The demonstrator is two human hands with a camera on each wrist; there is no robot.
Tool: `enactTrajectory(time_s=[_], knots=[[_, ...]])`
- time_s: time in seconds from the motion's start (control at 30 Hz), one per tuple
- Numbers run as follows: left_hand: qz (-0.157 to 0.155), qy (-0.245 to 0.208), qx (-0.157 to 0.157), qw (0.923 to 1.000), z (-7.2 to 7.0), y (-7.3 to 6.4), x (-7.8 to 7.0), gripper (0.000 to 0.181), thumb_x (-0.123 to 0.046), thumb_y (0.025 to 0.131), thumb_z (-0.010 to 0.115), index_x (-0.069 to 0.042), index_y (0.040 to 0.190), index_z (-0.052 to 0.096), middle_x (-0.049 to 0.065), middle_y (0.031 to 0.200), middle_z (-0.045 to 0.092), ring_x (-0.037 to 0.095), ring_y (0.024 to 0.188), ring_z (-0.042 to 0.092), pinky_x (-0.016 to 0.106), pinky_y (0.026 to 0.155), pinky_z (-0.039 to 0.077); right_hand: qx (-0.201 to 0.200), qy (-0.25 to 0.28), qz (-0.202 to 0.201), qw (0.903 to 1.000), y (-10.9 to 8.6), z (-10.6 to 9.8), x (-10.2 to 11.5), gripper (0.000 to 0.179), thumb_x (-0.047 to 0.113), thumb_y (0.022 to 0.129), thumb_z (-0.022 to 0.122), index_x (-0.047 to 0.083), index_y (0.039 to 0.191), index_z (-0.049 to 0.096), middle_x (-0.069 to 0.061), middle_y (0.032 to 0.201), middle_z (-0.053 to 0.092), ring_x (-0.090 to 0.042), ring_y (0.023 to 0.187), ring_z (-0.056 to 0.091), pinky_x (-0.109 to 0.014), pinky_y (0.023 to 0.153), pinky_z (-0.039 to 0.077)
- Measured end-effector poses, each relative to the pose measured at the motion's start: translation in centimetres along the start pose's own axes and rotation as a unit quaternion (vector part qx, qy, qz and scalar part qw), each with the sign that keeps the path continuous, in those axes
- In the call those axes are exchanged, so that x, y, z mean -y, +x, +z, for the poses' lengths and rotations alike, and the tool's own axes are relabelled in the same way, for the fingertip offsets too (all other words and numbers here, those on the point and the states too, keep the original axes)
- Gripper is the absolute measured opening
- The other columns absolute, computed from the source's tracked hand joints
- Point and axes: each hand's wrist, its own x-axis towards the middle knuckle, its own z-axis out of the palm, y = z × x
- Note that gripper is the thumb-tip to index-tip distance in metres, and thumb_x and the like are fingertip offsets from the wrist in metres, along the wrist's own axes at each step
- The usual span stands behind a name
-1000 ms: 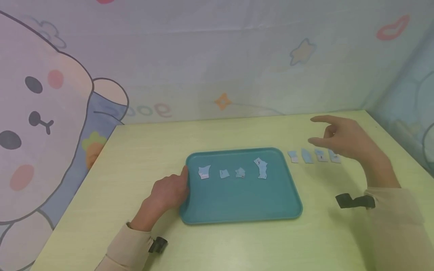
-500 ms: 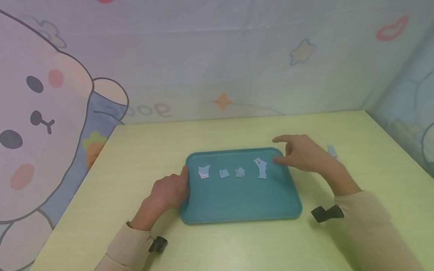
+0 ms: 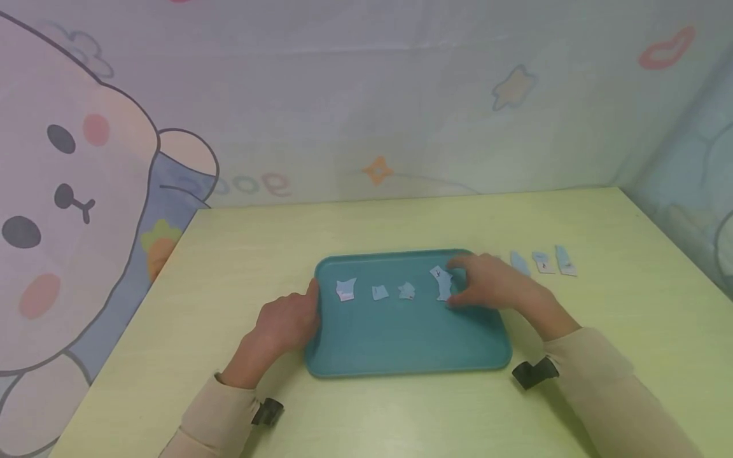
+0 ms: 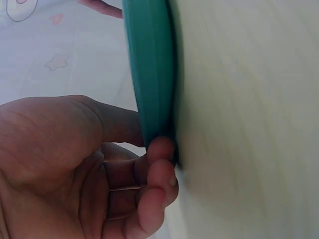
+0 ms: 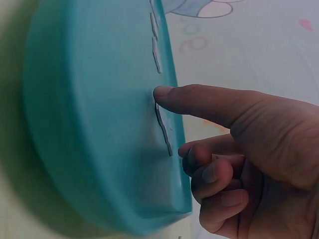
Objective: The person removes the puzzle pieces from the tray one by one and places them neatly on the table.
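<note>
Pale yellow table (image 3: 240,248). I note left hand (image 3: 286,321) pinching teal tray (image 3: 395,343) at its 9 o'clock; right hand (image 3: 489,281), thumb and forefinger spread, straddles tall paper piece (image 3: 444,287) at tray's 2 o'clock.

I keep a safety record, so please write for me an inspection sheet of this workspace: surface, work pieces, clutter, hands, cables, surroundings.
Surface: pale yellow-green table, teal tray on it.
Work pieces: four flat pieces on the tray; four table pieces to its right, one mostly hidden.
Clutter: nothing seen.
Hands: left hand grips the tray's left edge; right hand at the rightmost tray piece, contact unclear.
Cables: nothing seen.
Surroundings: cartoon-printed backdrop.
</note>
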Motion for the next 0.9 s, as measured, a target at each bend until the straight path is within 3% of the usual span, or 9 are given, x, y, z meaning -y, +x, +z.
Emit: enactTrajectory(time_s=[0.17,0.27,0.5,0.9], knots=[[-0.002,0.003,0.004,1.0000,-0.17,-0.01,-0.16,0.062,-0.013,0.107,0.046,0.006,0.163,0.027,0.018,0.099,0.069,0.026,0.083,0.063,0.044,0.068,0.051,-0.005,-0.012,-0.007,0.9999,0.07,0.32,0.11,0.073,0.036,0.088,0.084,-0.005,0.143,0.059,-0.003,0.090,0.067,-0.022,0.089,0.057,-0.045,0.090,0.050],[-0.004,0.005,0.008,0.9999,-0.23,0.02,-0.23,0.062,-0.013,0.107,0.045,0.006,0.163,0.027,0.017,0.097,0.069,0.025,0.081,0.062,0.043,0.067,0.050,-0.009,-0.013,-0.012,0.9998,0.08,0.43,0.14,0.071,0.037,0.089,0.083,-0.005,0.141,0.061,-0.005,0.097,0.069,-0.023,0.091,0.057,-0.047,0.092,0.051],[-0.003,0.006,0.008,0.9999,-0.25,0.08,-0.28,0.062,-0.014,0.107,0.046,0.006,0.163,0.027,0.016,0.095,0.068,0.024,0.080,0.061,0.042,0.066,0.049,-0.016,-0.015,-0.022,0.9995,0.13,0.52,-0.05,0.063,0.033,0.092,0.081,-0.006,0.137,0.062,0.001,0.072,0.052,-0.017,0.073,0.051,-0.036,0.076,0.045],[-0.004,0.003,0.010,0.9999,-0.05,0.07,-0.08,0.062,-0.013,0.107,0.046,0.007,0.163,0.026,0.015,0.092,0.066,0.025,0.080,0.061,0.042,0.066,0.049,-0.017,-0.009,-0.031,0.9993,0.52,0.87,-0.34,0.060,0.029,0.090,0.081,-0.007,0.134,0.064,0.003,0.065,0.052,-0.012,0.063,0.049,-0.030,0.066,0.041]])
